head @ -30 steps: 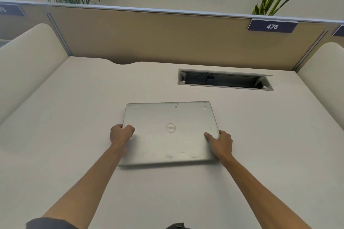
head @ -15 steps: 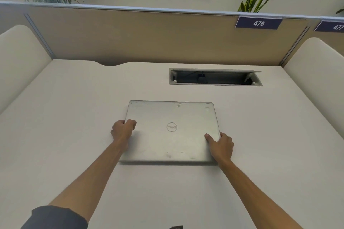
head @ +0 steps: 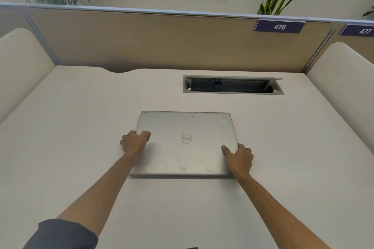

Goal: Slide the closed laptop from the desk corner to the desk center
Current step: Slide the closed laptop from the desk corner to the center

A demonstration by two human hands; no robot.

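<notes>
A closed silver laptop [head: 185,143] with a round logo on its lid lies flat near the middle of the white desk [head: 81,127], its edges square to the desk. My left hand [head: 134,142] grips its left edge, thumb on the lid. My right hand [head: 239,156] grips its right edge, with the thumb resting on top of the lid. Both arms stretch forward from the bottom of the view.
An open cable tray slot [head: 232,86] is cut into the desk just behind the laptop. A tan partition [head: 162,40] with a sign "476" [head: 279,26] closes the back. Rounded cream side panels [head: 18,66] [head: 348,78] flank the desk. Plants stand beyond.
The laptop has turned slightly and now sits square to the desk. Both hands keep their grip on its side edges. The camera has shifted a little.
</notes>
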